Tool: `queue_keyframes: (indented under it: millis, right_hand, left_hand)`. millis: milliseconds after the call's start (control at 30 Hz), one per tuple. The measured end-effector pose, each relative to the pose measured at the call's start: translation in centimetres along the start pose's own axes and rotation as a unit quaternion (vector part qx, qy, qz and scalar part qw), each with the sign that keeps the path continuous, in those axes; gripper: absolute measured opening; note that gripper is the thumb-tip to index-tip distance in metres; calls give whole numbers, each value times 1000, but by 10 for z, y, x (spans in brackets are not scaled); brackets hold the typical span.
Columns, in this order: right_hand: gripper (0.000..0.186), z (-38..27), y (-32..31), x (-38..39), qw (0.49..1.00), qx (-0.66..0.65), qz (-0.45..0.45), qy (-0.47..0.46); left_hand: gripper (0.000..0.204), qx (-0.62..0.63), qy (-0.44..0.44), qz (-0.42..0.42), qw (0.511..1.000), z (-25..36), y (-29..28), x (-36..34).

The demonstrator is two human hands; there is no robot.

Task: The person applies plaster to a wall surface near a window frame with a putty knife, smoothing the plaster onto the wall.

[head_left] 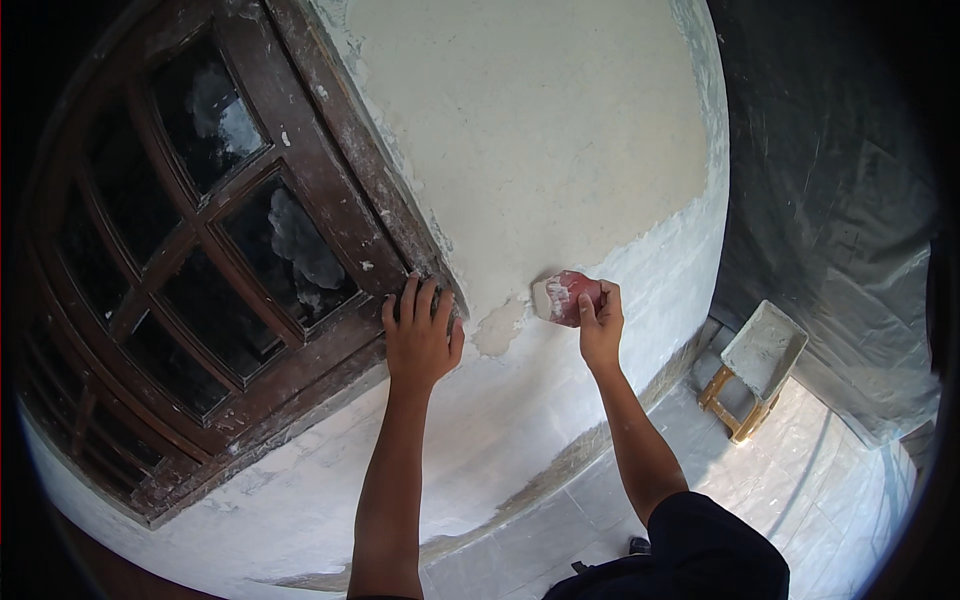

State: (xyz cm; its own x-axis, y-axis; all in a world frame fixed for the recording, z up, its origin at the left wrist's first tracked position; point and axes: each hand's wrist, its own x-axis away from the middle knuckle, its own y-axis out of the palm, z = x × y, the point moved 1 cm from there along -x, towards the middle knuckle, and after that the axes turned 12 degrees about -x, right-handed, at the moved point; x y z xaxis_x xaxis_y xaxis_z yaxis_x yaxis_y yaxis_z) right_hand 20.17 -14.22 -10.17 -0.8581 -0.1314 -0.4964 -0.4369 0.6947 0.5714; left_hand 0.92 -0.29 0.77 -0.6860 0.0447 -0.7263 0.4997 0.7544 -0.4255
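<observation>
My right hand (602, 325) grips a red scraper (573, 297) by its near side, thumb across its face. White plaster is smeared on the scraper, and its far edge lies against the wall (540, 150). My left hand (422, 335) rests with fingers stretched out on the lower right corner of the dark wooden window frame (330, 150). Just left of the scraper, a rough beige patch (498, 328) shows on the wall. Above it the wall is coated smooth grey-beige, while the lower part is whiter.
A plaster-smeared tray (765, 350) sits on a small wooden stool (741, 415) to the right, on grey floor tiles (590, 505). Dark plastic sheeting (830, 180) hangs at the right. The window's glass panes (210, 110) have white smears or reflections.
</observation>
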Motion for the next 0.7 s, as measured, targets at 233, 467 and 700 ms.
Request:
queue_keyframes:
  millis: [233,467,700]
  right_hand:
    - [19,-32,22,7,946,123,-295,-63]
    - [25,-44,29,-29,945,143,-272,-112]
    - [25,-32,24,1,873,181,-421,-165]
  left_hand:
    - [40,0,-11,-2,1000,-1,0,0]
    - [41,8,-10,1,1000,-1,2,2]
    - [40,5,-9,3,1000,0,2,0]
